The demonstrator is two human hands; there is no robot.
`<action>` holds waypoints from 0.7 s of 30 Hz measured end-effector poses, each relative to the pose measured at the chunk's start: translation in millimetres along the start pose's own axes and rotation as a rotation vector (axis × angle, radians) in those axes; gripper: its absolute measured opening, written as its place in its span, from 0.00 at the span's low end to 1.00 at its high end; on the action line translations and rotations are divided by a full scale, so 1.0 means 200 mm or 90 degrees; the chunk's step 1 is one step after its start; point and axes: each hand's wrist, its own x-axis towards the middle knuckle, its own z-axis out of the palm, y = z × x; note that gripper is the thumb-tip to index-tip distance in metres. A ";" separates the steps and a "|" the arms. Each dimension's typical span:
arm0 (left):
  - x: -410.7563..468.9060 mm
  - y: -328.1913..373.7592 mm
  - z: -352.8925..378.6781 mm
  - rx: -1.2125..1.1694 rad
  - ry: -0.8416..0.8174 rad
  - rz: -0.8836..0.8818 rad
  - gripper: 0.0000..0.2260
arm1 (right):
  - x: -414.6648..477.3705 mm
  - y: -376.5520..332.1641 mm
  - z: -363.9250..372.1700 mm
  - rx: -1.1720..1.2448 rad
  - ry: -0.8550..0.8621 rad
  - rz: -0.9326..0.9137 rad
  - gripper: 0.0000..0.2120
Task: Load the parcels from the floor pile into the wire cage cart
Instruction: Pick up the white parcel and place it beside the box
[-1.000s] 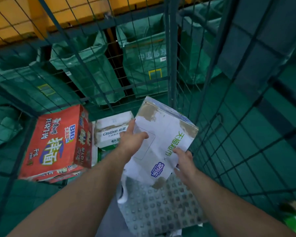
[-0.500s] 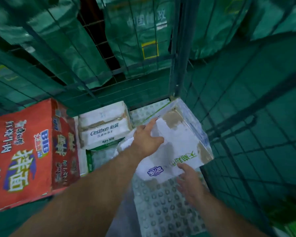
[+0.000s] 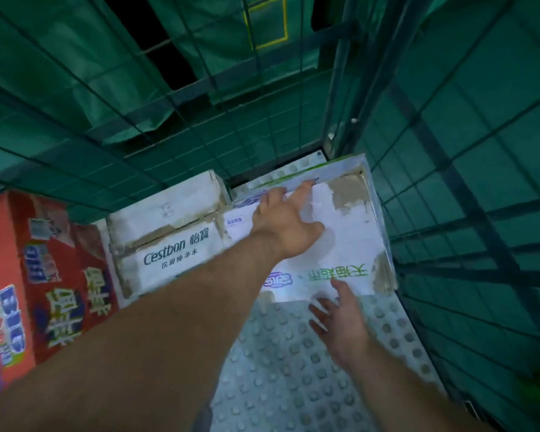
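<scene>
Since the white parcel [image 3: 349,244] is down in the cart floor [image 3: 293,385] far-right corner, snug to the Cestbon box [image 3: 169,254], both grips are wide: left hand [image 3: 286,222] flat on top, right hand [image 3: 343,325] at its near edge, squaring it I guess.

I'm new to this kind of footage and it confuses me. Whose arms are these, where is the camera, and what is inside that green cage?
No machine here: a person wears a wide-angle camera on the head, so you look down along their own bare arms into a wire cage cart. On its studded floor sit three parcels: a red box, a white Cestbon box and, in the right-hand corner, a white box with green lettering. The left hand lies flat on that white box, fingers straight; the right hand, open, is at its near edge. Neither hand grips anything.
</scene>
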 end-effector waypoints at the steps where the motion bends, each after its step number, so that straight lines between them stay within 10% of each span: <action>1: 0.05 -0.03 -0.02 0.023 0.015 0.002 0.38 | 0.05 -0.01 0.04 0.003 0.000 -0.003 0.13; 14: 0.49 -0.35 -0.04 0.021 0.016 0.071 0.43 | 0.53 -0.32 0.55 -0.095 -0.092 -0.059 0.12; 21: 0.38 -0.71 0.21 -0.183 -0.014 -0.369 0.40 | 0.63 -0.33 0.74 -0.319 -0.073 -0.070 0.15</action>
